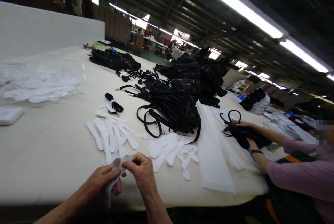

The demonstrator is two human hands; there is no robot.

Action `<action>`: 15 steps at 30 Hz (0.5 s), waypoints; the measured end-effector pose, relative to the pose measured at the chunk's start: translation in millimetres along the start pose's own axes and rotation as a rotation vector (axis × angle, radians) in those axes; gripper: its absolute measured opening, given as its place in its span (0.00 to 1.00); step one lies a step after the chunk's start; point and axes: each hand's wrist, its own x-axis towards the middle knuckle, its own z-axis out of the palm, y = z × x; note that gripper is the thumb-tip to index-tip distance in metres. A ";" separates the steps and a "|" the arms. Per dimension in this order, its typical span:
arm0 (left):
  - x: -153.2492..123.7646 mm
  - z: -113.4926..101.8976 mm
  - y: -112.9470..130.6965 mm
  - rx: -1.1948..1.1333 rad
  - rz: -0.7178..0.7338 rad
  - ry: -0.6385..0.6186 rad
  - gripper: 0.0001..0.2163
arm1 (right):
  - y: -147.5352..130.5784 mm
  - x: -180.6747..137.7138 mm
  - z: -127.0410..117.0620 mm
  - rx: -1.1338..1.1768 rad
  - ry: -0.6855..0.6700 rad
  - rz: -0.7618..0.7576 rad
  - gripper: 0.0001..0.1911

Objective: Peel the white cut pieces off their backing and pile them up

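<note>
Between my two hands, close to the table's near edge, is a white strip with a scalloped edge (112, 183). My left hand (111, 178) is closed around it, with the lower end hanging below the fingers. Thumb and fingers of my right hand (139, 170) pinch its upper end. Just beyond my hands lie several similar white notched strips (105, 140), overlapping in a loose pile. To the right of them are more flat white pieces (169, 147) with rounded ends. A bundled black strap (114, 104) rests at the top of the strip pile.
A heap of black straps (172, 111) lies mid-table, with black bags (188, 71) stacked behind. At left is a clear plastic bag of white pieces (44, 85). White sheeting (214, 154) lies at right. A co-worker's hands (250, 144) handle a black bag (242, 135).
</note>
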 end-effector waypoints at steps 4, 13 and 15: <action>2.2 -2.9 -3.4 -0.102 0.016 -0.015 0.20 | 7.5 4.3 -2.4 0.084 -0.073 0.029 0.10; -4.3 -13.5 10.9 -0.409 0.068 0.237 0.14 | 5.9 16.7 -30.6 -0.049 0.169 -0.097 0.16; -5.8 -18.7 12.0 -0.456 0.105 0.242 0.13 | -2.2 25.6 -55.9 -0.147 0.263 -0.148 0.17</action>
